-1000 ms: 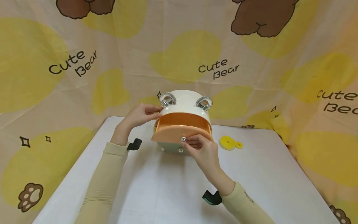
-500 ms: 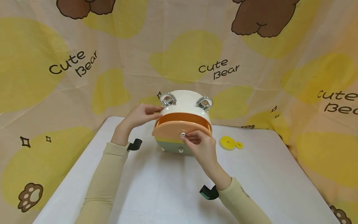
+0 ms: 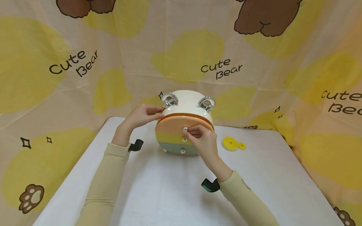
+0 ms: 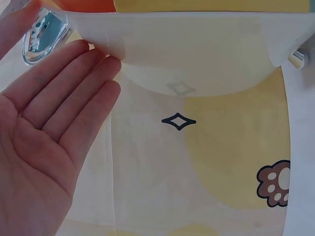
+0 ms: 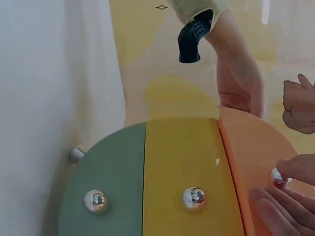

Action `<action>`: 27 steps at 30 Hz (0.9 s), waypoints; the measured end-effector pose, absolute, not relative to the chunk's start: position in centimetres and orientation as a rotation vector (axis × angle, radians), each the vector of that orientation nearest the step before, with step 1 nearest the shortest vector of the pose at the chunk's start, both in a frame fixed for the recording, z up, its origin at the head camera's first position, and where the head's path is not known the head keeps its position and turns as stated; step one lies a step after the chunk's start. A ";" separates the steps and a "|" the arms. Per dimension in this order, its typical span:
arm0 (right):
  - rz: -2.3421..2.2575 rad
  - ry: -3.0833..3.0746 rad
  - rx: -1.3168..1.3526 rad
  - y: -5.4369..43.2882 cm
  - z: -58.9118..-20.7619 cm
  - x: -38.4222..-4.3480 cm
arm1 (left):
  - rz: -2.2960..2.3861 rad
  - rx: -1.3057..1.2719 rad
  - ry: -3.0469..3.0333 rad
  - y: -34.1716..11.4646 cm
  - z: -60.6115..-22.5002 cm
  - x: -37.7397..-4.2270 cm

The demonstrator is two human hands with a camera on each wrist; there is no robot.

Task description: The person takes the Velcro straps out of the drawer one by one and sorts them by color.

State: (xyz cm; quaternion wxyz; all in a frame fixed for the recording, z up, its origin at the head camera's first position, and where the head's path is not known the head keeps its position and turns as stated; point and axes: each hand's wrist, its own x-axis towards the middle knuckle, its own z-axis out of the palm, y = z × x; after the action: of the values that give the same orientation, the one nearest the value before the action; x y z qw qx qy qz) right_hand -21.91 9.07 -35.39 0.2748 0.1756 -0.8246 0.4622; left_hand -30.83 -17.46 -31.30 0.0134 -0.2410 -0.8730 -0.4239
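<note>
A small rounded drawer cabinet [image 3: 186, 102] with a white top and two silver ear-shaped loops stands on the table. Its front has an orange top drawer [image 3: 171, 125], a yellow drawer [image 3: 167, 137] and a green drawer [image 3: 171, 147], each with a silver knob. My right hand [image 3: 205, 142] pinches the orange drawer's knob [image 5: 278, 176] between thumb and fingers. That drawer sticks out slightly; the other two sit flush. With straight fingers, my left hand [image 4: 54, 128] touches the cabinet's upper left side near the left silver ear [image 3: 169, 100].
Right of the cabinet lie a large yellow disc [image 3: 230, 143] and a small yellow ring [image 3: 241, 146]. A white cloth covers the table [image 3: 164, 194]. Behind it hangs a printed curtain [image 3: 181, 53] with bear patterns.
My right hand has pushed the orange drawer inward by its knob, from well pulled out to nearly closed. The yellow drawer's knob has come into view. My left hand stays in place.
</note>
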 end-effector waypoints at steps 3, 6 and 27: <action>1.234 -2.224 0.470 9.0 -35.3 -22.4 | -1.334 -0.746 -2.717 -17.5 -31.3 -30.9; 1.237 -2.236 0.464 9.0 -35.3 -22.8 | -1.326 -0.758 -2.719 -17.5 -31.2 -30.8; 1.291 -2.298 0.403 9.3 -35.1 -23.9 | -1.342 -0.725 -2.718 -17.4 -31.2 -30.7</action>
State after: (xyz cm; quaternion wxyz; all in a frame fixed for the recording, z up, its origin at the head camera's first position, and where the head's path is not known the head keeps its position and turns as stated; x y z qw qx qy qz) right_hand -23.92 9.26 -35.12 0.2356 0.1471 -0.8375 0.4706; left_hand -30.69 -17.43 -31.22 0.0124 -0.2325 -0.8720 -0.4305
